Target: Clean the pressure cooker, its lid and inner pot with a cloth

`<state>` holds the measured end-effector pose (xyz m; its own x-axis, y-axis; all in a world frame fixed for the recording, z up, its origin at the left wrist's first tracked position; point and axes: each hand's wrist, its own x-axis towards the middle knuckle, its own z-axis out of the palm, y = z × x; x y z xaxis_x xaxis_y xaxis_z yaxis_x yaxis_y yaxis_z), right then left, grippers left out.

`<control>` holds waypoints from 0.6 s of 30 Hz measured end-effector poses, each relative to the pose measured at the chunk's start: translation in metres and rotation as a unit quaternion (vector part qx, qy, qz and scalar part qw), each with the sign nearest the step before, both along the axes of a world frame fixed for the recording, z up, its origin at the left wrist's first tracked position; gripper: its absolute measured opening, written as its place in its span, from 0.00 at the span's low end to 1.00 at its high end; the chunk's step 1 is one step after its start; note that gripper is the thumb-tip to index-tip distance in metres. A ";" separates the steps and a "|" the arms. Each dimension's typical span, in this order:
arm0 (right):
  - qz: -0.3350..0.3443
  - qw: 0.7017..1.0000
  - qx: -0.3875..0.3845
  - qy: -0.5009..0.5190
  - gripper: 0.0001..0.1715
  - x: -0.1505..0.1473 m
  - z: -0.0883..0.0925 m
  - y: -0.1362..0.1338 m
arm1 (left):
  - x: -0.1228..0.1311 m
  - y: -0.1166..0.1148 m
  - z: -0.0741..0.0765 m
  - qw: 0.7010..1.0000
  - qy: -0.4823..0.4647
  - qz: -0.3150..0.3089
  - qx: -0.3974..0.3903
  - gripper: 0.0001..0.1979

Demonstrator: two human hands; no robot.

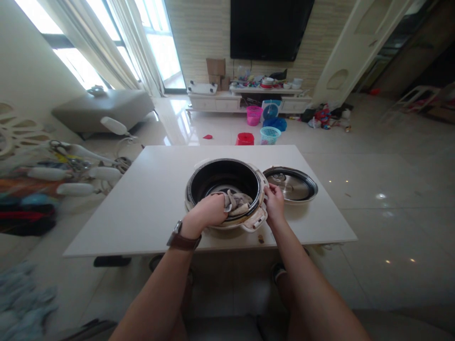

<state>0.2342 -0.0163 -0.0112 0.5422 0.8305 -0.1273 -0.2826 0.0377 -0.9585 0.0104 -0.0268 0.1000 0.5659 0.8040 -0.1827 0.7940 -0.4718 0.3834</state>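
A round cooker pot (199, 177) with a dark inner wall and a cream outer body stands on the white table (149, 199). My left hand (209, 210) is closed on a grey cloth (239, 203), pressed against the pot's near inner rim. A brown watch sits on that wrist. My right hand (274, 201) grips the pot's right rim beside its cream handle (256, 220). The pot's metal lid (292, 183) lies flat on the table just right of the pot.
Left of the table stands a rack with white handles and scissors (67, 163). Beyond the table, on the tiled floor, are a red tub (245, 139), a teal basket (269, 135) and a pink basket (253, 115). A TV cabinet (249, 99) lines the far wall.
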 end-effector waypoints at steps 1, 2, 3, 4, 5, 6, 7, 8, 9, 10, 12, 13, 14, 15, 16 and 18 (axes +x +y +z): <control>0.005 1.000 0.002 0.002 0.25 0.000 0.000 -0.001 | 0.001 -0.001 0.003 1.000 0.011 0.004 -0.008 0.13; 0.008 1.000 0.003 0.003 0.25 0.000 0.000 -0.001 | 0.002 -0.001 0.006 1.000 0.021 0.010 -0.014 0.12; 0.011 1.000 0.005 0.005 0.26 0.000 0.001 -0.002 | 0.003 -0.002 0.008 0.999 0.028 0.019 -0.017 0.11; 0.012 1.000 0.007 0.007 0.25 0.000 0.001 -0.002 | 0.004 -0.003 0.009 0.999 0.032 0.029 -0.017 0.11; 0.011 1.000 0.008 0.008 0.25 0.000 0.001 -0.002 | 0.005 -0.003 0.010 0.998 0.037 0.036 -0.018 0.10; 0.010 1.000 0.008 0.010 0.25 0.000 0.001 -0.002 | 0.005 -0.003 0.010 0.998 0.043 0.042 -0.019 0.10; 0.008 1.000 0.008 0.011 0.25 0.000 0.000 -0.002 | 0.006 -0.003 0.009 0.998 0.049 0.046 -0.020 0.10; 0.006 1.000 0.007 0.012 0.25 0.000 0.000 -0.002 | 0.005 -0.002 0.007 0.997 0.055 0.047 -0.023 0.11; 0.005 1.000 0.005 0.013 0.25 0.000 0.000 -0.002 | 0.005 -0.001 0.006 0.997 0.061 0.049 -0.027 0.12; 0.004 1.000 0.004 0.013 0.25 0.000 -0.001 -0.002 | 0.005 0.000 0.005 0.996 0.063 0.051 -0.031 0.14; 0.002 1.000 0.000 0.009 0.26 0.000 -0.001 -0.001 | 0.004 0.002 0.004 0.995 0.066 0.060 -0.047 0.15; 0.001 1.000 -0.002 0.007 0.26 0.000 -0.001 -0.001 | 0.004 0.003 0.004 0.994 0.068 0.067 -0.057 0.15; 0.000 1.000 -0.004 0.007 0.27 0.000 -0.001 -0.001 | 0.005 0.004 0.004 0.993 0.070 0.074 -0.066 0.15; 0.000 1.000 -0.005 0.007 0.27 -0.001 -0.001 -0.001 | 0.005 0.004 0.004 0.992 0.071 0.079 -0.072 0.15; -0.001 1.000 -0.006 0.009 0.28 -0.001 0.000 -0.001 | 0.006 0.005 0.005 0.991 0.072 0.081 -0.076 0.15; 0.000 1.000 -0.004 0.013 0.28 -0.001 0.000 -0.001 | 0.007 0.005 0.006 0.991 0.070 0.084 -0.077 0.14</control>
